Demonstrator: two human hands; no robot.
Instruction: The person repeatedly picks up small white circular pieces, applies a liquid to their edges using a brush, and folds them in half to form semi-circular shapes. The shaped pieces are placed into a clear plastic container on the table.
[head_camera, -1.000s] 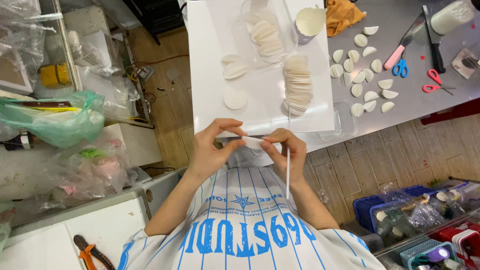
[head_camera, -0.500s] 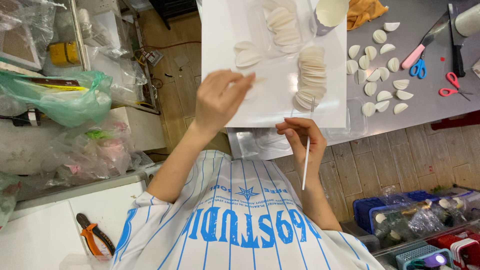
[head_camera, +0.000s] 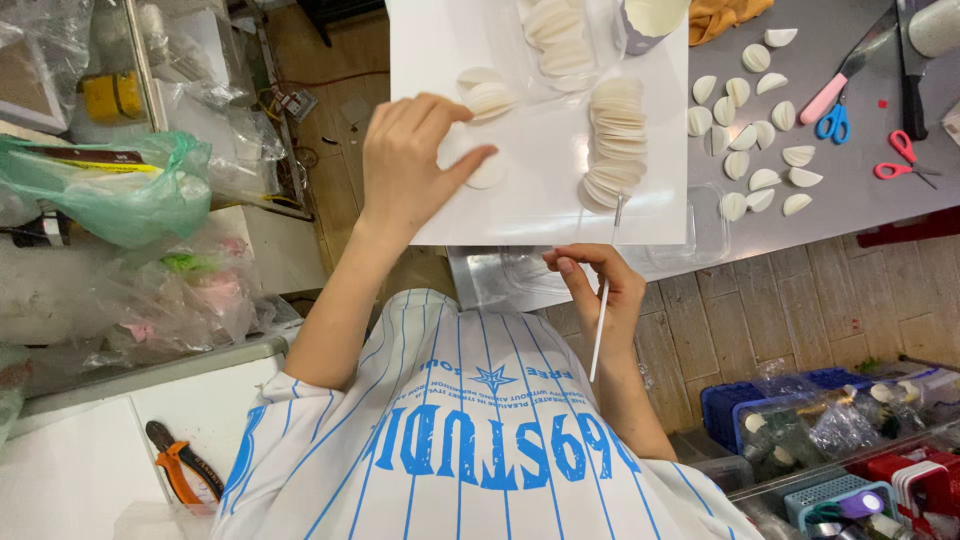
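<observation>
On the far left, bags of green and pink material (head_camera: 120, 190) are crowding the side shelves, and orange-handled pliers (head_camera: 180, 465) are lying on a white surface at the lower left, so there is little free room on that side.

The left hand (head_camera: 405, 165) is reaching onto the white sheet (head_camera: 540, 190) that is covering this end of the grey desk (head_camera: 860, 150); its fingers are spreading and the thumb is pressing on a single white disc (head_camera: 487, 172), pinning it rather than lifting it. Just above the fingertips a small heap of discs (head_camera: 487, 97) is lying. The sheet's near edge is overhanging the desk edge slightly, close to the person's chest.

To the right, a long fanned row of flat discs (head_camera: 612, 140) is waiting, seemingly still unworked. The right hand (head_camera: 600, 290) is hovering off the desk, below its edge, pinching a thin white stick (head_camera: 600, 335) that is pointing down towards the striped shirt.

Further right, about fifteen folded half-moon pieces (head_camera: 750, 130) are sitting in loose rows on bare desk, looking finished; judging by the piles, roughly a third is done. Blue scissors (head_camera: 833, 122) and red scissors (head_camera: 905, 160) are bounding that area, with clear desk beyond them.
</observation>
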